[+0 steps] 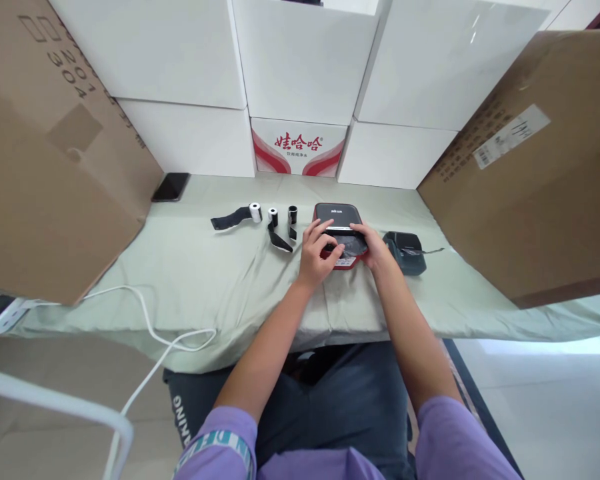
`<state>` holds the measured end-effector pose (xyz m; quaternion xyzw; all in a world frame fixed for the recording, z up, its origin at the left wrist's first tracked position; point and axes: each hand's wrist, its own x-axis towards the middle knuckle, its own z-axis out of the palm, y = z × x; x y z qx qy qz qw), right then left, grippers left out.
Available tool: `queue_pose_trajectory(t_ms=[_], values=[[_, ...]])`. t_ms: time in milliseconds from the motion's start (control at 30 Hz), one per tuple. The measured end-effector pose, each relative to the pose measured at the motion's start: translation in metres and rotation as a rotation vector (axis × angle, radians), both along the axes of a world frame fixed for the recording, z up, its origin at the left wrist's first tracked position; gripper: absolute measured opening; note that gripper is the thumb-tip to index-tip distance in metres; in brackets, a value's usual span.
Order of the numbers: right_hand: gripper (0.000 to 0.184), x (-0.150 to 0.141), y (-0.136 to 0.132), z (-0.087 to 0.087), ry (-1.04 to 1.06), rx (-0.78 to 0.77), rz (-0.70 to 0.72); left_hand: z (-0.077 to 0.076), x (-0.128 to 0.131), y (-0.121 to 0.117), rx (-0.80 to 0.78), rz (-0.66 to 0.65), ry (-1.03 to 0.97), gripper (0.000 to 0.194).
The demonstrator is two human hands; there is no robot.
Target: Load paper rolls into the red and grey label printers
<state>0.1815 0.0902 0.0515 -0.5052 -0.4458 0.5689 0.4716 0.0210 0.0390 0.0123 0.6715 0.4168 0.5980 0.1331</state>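
A small red-and-black receipt printer point(339, 213) sits on the cloth-covered table in front of me. My left hand point(317, 257) is at its left front, with some fingers lying over the black top and the thumb and index finger bent close together at the dark, shiny front section point(353, 245). Whether they pinch anything there is hidden. Along the right side, my right hand point(373, 245) grips the printer's body. Just right of that hand stands a second, dark grey printer point(411, 263), with a thin dark strip sticking out of it.
To the left lie paper rolls with black tails: one roll point(255, 212) apart, another roll point(273, 217) and a darker roll point(293, 215) nearer. A phone point(171, 187) rests at the back left. Cardboard boxes point(55, 167) point(545, 180) flank the table; white boxes point(300, 67) wall its back. A white cable point(147, 320) hangs over the edge.
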Motion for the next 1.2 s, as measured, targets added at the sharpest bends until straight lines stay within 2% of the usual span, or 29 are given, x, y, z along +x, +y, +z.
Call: queue_pose_trajectory(t_ms=[100,233,333,433,567,700,900,1067,1200], values=[[0.051,-0.001,-0.002,-0.001,0.005,0.018,-0.005,0.001,-0.001,0.000,0.020,-0.031,0.025,0.021],[0.068,0.002,0.000,-0.008,0.086,0.103,-0.057,-0.001,-0.002,0.001,0.025,0.005,0.065,0.019],[0.078,0.010,0.006,-0.013,0.064,0.137,-0.081,-0.003,-0.002,0.001,0.081,0.040,0.103,0.017],[0.072,0.017,0.014,-0.013,-0.021,0.222,-0.051,-0.006,-0.001,0.000,0.160,0.072,0.208,0.023],[0.066,0.021,0.021,-0.011,-0.078,0.281,-0.017,-0.010,-0.001,0.000,0.223,0.087,0.352,0.044],[0.061,0.020,0.023,-0.009,-0.073,0.279,-0.026,-0.017,-0.003,0.002,0.294,0.081,0.402,0.018],[0.059,0.016,0.018,-0.008,-0.064,0.250,-0.068,-0.018,-0.006,-0.005,0.465,0.061,0.377,0.027],[0.073,0.011,0.014,-0.008,-0.043,0.152,-0.123,-0.016,-0.005,-0.007,0.372,-0.027,0.400,0.024],[0.075,0.007,0.011,-0.008,0.002,0.082,-0.129,-0.015,-0.004,-0.006,0.383,-0.064,0.360,0.020]])
